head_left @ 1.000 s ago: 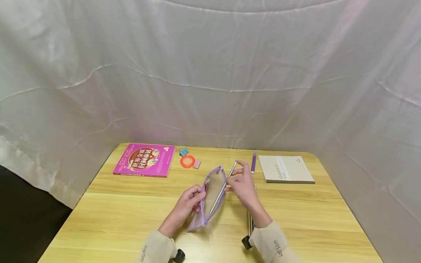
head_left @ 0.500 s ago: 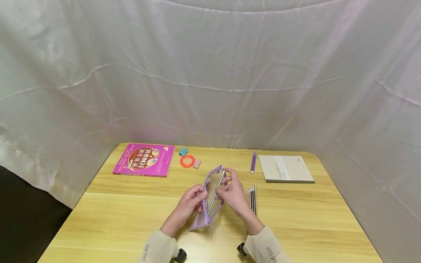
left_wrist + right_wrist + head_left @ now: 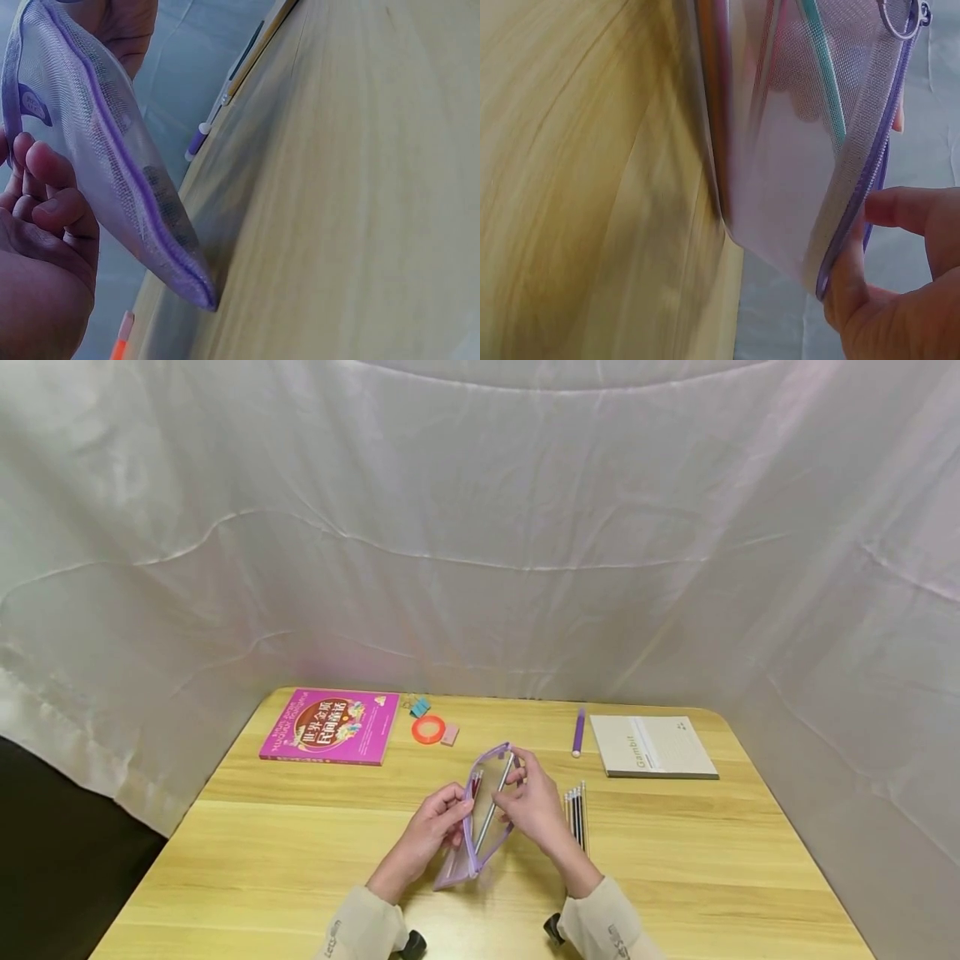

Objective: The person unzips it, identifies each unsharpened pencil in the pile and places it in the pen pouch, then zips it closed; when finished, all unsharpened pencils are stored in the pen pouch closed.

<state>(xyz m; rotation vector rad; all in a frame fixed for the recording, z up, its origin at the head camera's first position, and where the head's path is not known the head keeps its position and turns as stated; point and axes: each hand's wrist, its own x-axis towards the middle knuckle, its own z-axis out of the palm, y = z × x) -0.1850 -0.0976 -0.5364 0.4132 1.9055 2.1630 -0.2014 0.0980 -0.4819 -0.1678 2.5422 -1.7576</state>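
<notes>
A mesh pencil pouch with a purple zipper edge is held tilted above the table, its mouth spread. My left hand grips its left side, thumb on the rim. At the opposite rim, my right hand pinches the zipper edge between thumb and fingers, as the right wrist view shows. One slim silvery pencil leans inside along the right wall; through the mesh it looks teal. Red pencils stand by the left wall. Their lower ends are hidden from the head view.
Several dark and light pencils lie right of the pouch, partly behind my right forearm. Farther back are a purple marker, a notebook, a pink book, orange tape, a pink eraser and teal binder clips.
The silvery pencil has dropped deeper into the pouch. My right hand has moved left and down from its upper end to the rim, uncovering the pencils on the table.
</notes>
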